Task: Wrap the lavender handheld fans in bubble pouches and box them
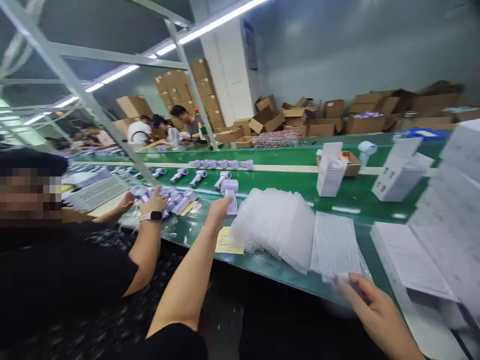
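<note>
My left hand [219, 212] is closed around the handle of a lavender handheld fan [230, 189], held above the green work surface. Just right of it lies a thick fanned stack of translucent bubble wrap bags [277, 225]. A flatter bubble wrap bag [333, 242] rests beside that stack. At this bag's near edge is my right hand [375, 307], thumb and forefinger pinched at the edge; the fingertips are partly blurred. A yellow paper [228, 242] lies under the left wrist, partly covered by the stack.
Lavender fans [198, 176] stand along the green conveyor [277, 180]. Two open white boxes [332, 172] and a small brown carton [351, 164] are beyond the bags. White boxes [457, 210] are piled at right. At left, a co-worker's hand [153, 202] is over a fan heap [178, 200].
</note>
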`<state>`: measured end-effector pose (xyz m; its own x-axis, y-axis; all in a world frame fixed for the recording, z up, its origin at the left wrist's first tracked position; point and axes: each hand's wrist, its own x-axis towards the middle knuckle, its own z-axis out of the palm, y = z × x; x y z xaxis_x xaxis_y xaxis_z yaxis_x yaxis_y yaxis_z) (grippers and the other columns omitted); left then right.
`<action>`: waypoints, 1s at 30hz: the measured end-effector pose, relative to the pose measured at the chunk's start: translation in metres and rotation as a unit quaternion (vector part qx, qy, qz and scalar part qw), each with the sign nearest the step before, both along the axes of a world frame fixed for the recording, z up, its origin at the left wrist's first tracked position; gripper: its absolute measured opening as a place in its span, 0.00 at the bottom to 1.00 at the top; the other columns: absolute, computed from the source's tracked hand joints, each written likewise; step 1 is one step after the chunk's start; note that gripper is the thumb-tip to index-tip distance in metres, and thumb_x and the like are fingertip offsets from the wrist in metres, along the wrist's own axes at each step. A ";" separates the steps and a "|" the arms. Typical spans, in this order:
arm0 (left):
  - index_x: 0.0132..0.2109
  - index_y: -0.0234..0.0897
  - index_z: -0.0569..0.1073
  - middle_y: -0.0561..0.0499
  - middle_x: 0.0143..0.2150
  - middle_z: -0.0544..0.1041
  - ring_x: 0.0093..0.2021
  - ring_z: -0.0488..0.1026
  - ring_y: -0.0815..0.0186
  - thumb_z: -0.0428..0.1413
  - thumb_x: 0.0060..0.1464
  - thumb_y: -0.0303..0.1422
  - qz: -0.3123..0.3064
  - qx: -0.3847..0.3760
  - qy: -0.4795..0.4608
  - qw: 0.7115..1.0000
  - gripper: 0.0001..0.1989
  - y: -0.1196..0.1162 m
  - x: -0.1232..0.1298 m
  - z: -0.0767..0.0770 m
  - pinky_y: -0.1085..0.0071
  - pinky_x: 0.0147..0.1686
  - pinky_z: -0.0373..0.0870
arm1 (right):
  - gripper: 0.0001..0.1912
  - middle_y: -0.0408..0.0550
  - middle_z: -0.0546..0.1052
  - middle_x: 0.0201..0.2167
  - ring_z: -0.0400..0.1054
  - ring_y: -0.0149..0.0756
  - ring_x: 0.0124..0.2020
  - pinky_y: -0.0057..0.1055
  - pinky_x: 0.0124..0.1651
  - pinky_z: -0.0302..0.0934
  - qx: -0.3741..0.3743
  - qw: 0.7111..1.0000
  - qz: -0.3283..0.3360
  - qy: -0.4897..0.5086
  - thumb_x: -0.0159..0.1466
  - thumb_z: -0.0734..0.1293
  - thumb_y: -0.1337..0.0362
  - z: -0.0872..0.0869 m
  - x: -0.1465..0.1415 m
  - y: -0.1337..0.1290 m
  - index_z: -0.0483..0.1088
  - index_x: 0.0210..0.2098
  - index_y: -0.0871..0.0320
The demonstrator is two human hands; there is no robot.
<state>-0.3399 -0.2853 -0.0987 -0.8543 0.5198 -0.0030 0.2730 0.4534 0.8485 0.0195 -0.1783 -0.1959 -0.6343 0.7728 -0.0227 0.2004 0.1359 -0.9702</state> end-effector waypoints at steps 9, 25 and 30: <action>0.30 0.32 0.71 0.51 0.24 0.71 0.24 0.69 0.70 0.43 0.59 0.46 -0.459 -0.019 -0.110 0.881 0.24 0.050 0.222 -0.053 0.73 0.27 0.65 | 0.17 0.48 0.77 0.42 0.70 0.42 0.47 0.40 0.50 0.66 -0.404 0.857 -0.098 0.304 0.54 0.72 0.55 0.021 0.009 -0.004 0.73 0.40 0.55; 0.39 0.35 0.78 0.50 0.37 0.78 0.38 0.71 0.67 0.51 0.54 0.30 -0.531 -0.181 0.137 0.816 0.11 0.105 0.210 -0.064 0.75 0.38 0.65 | 0.27 0.45 0.74 0.34 0.69 0.36 0.34 0.34 0.34 0.68 -0.461 0.862 0.026 0.209 0.52 0.72 0.64 0.013 0.073 -0.007 0.65 0.51 0.52; 0.32 0.30 0.77 0.52 0.25 0.74 0.29 0.68 0.69 0.52 0.46 0.25 -0.489 -0.088 -0.009 0.868 0.09 0.107 0.212 -0.055 0.76 0.29 0.62 | 0.25 0.45 0.73 0.34 0.69 0.35 0.35 0.31 0.32 0.69 -0.468 0.857 0.034 0.213 0.55 0.72 0.65 0.017 0.052 0.018 0.64 0.51 0.52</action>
<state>-0.1279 -0.1784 -0.1533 -0.0031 0.9864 -0.1643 0.5880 0.1347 0.7976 0.0717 -0.1603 -0.1792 -0.7819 0.5035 -0.3677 -0.1764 -0.7443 -0.6442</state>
